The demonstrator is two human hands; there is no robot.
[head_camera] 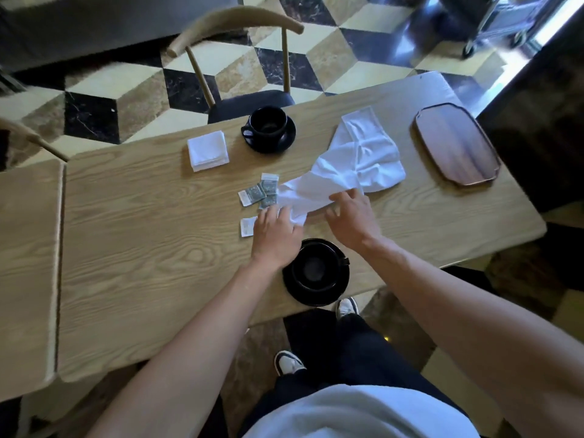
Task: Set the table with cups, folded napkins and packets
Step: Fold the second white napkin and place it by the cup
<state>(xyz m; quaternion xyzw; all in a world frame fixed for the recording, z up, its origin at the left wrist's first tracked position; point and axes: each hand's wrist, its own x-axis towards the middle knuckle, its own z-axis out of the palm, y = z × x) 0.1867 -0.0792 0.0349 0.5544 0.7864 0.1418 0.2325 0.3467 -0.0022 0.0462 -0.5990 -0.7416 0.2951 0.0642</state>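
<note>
Both hands on loose napkin: left hand and right hand pinch near edge; folding step begins; next, probably lay flat, align corners

No text can be read anywhere. The small grey-and-white paper packets on the pale wooden worktop carry print, but it is too small and blurred to read.

Sunlight is glaring off the cube-patterned floor beyond the wooden counter, where a chair is standing.
</note>
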